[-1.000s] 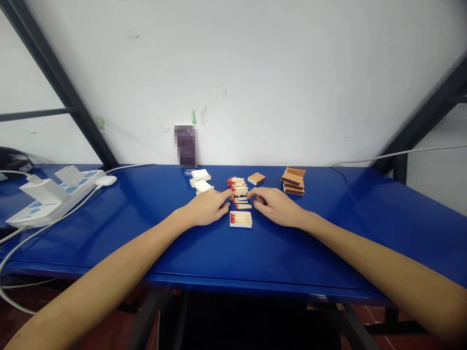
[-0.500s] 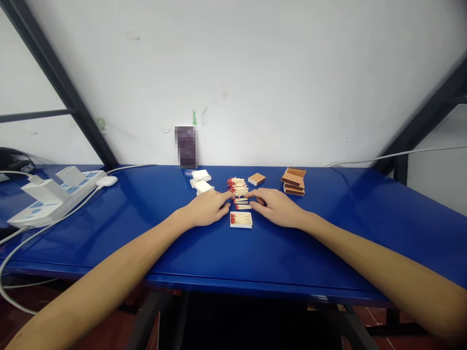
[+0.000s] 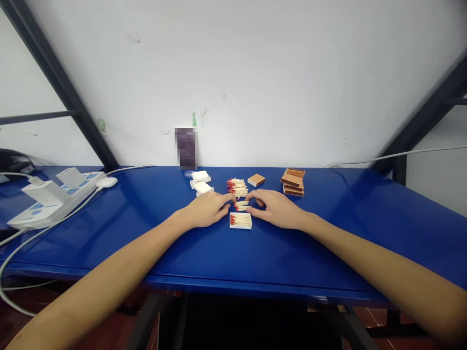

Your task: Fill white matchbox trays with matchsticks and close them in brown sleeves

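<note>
A small bunch of matches [image 3: 242, 206] lies on the blue table, red heads to the left. My left hand [image 3: 206, 210] is at the head end, its index fingertip at the bunch and its thumb apart from the index finger. At the plain ends is my right hand [image 3: 274, 208], thumb and index finger spread, fingertips touching or very close to the sticks. Neither hand encloses the matches. Just in front sits a white matchbox tray [image 3: 241, 227] filled with matches. Behind my fingertips is a larger loose pile of matches [image 3: 238, 186].
White matchbox trays [image 3: 201, 177] are stacked left of the pile. A brown matchbox [image 3: 256, 180] lies behind right, and several brown matchbox sleeves [image 3: 293, 182] are stacked farther right. A power strip [image 3: 54, 201] with plugs and white cables occupies the left side. A wall [image 3: 270, 87] stands behind the table.
The small bunch is drawn closer together, and my right fingertips have moved slightly left against its plain ends. My left hand has barely moved.
</note>
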{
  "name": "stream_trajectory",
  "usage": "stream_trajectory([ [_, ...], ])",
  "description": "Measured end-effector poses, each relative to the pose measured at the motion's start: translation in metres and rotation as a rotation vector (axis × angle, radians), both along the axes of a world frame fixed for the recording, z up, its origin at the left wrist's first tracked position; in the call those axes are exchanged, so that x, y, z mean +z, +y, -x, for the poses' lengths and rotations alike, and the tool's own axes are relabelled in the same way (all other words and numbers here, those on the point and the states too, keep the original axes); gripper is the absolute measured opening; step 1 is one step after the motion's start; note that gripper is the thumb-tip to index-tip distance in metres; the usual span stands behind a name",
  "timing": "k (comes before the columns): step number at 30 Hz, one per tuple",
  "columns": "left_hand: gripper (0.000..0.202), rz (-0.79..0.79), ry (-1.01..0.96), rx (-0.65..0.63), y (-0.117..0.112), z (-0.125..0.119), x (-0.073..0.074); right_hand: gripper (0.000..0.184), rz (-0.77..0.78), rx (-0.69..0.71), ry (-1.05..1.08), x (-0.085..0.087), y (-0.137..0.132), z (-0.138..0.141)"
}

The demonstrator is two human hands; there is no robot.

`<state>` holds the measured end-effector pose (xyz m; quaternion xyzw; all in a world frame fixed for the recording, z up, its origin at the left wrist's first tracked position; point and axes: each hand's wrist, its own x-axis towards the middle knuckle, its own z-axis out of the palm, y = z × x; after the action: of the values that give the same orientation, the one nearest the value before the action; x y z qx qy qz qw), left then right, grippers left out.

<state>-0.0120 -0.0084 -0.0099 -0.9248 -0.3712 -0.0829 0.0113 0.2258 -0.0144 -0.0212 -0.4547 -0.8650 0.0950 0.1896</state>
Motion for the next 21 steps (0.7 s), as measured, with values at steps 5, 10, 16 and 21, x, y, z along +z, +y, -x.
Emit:
stream_trajectory([
  [5,0.028,0.019,-0.022,-0.062,-0.0004,0.0001,0.0009,0.029,0.002,0.017,0.017,-0.0017,0.0023,-0.0017],
  [10,0.027,0.037,-0.043,-0.065,-0.0017,0.0003,0.002,0.032,-0.028,0.059,0.027,-0.0048,0.0047,-0.0038],
  [16,0.027,0.091,-0.099,-0.043,-0.0008,-0.0011,0.0009,0.028,-0.033,0.108,0.031,-0.0057,0.0053,-0.0025],
  [21,0.028,0.135,-0.192,0.002,0.0008,-0.0064,-0.0017,0.023,-0.006,0.084,0.049,-0.0047,0.0041,0.0001],
])
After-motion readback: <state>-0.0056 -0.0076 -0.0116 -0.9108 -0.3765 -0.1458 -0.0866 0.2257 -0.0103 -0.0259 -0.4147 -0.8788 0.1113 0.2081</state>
